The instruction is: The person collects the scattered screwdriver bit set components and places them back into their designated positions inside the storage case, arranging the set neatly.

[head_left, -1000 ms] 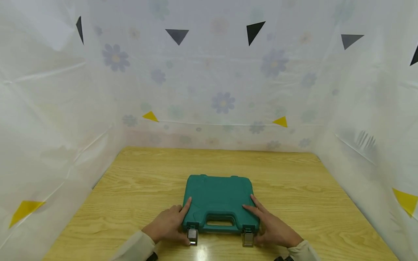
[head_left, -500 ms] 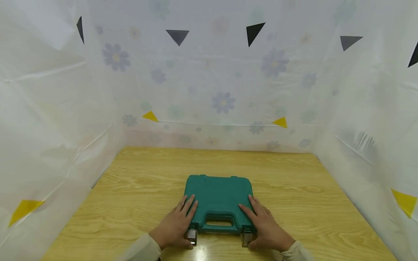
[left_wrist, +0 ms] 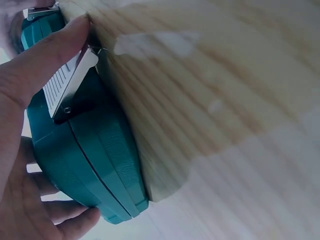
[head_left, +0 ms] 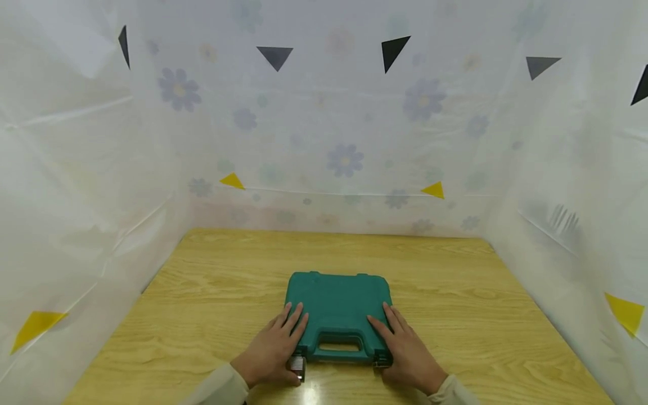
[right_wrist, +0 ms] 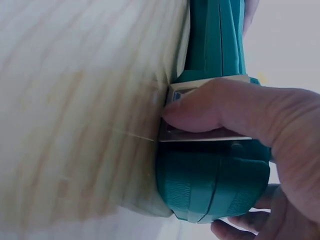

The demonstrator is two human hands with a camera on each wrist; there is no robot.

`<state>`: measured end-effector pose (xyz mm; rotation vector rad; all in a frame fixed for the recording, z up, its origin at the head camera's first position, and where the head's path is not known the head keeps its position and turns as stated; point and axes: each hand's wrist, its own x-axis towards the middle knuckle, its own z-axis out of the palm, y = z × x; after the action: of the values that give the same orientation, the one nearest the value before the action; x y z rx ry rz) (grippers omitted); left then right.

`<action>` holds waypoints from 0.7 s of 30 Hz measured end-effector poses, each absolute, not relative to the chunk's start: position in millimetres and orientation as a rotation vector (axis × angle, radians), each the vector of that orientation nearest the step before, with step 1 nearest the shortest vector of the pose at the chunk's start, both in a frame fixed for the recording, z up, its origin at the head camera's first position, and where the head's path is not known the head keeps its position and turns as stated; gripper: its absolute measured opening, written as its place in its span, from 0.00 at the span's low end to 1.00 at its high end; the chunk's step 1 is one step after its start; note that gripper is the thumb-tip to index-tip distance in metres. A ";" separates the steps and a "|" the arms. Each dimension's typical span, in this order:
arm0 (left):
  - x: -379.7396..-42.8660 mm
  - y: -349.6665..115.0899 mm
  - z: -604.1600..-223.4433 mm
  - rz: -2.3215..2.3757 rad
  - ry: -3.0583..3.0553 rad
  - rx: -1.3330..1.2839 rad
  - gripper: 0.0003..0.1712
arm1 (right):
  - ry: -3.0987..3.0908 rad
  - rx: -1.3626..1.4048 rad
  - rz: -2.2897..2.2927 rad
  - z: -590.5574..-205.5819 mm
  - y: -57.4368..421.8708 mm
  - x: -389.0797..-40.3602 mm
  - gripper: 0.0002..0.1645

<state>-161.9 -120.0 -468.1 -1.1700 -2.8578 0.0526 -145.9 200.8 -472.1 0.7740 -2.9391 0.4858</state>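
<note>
A teal plastic case [head_left: 338, 301] with a built-in handle lies on the table, its handle side toward me. My left hand [head_left: 270, 350] grips its near-left corner. There the fingers wrap the lid and side, and the thumb lies over a ribbed metal latch [left_wrist: 64, 85] whose flap juts out from the front. At the near-right corner my right hand [head_left: 411, 355] holds the case, fingers on the lid. Its thumb presses the other metal latch [right_wrist: 172, 132], which lies against the case's front and is partly covered by the thumb.
The wood-grain table [head_left: 228, 270] reaches back to a translucent floral curtain [head_left: 324, 124], with similar sheets at both sides. Yellow triangles [head_left: 434, 189] and black triangles [head_left: 395, 52] mark the sheets.
My left hand has shifted right and farther over the lid. My right hand has moved in slightly left, and its thumb has pushed the right latch flap in toward the case.
</note>
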 end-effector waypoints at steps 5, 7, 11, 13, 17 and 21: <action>-162.7 -121.6 -469.5 0.046 -2.829 -1.185 0.67 | -2.924 0.751 0.441 -474.5 199.6 -145.6 0.60; -163.0 -122.6 -469.8 0.016 -2.831 -1.187 0.67 | -2.918 0.753 0.435 -473.2 199.4 -145.3 0.60; -163.0 -123.5 -469.7 -0.040 -2.843 -1.202 0.65 | -2.916 0.764 0.434 -468.6 200.0 -144.0 0.59; -162.9 -123.8 -469.5 -0.056 -2.839 -1.211 0.64 | -2.921 0.764 0.439 -467.0 200.5 -144.3 0.56; -163.6 -124.0 -468.8 -0.094 -2.824 -1.226 0.62 | -2.936 0.763 0.452 -463.8 201.4 -146.2 0.53; -163.8 -124.5 -469.9 -0.123 -2.829 -1.231 0.62 | -2.974 0.771 0.440 -461.0 203.4 -148.2 0.52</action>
<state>-163.8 -124.5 -469.9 -1.2306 -2.8288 -0.1226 -148.2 203.4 -461.0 0.7713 -2.9744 0.4398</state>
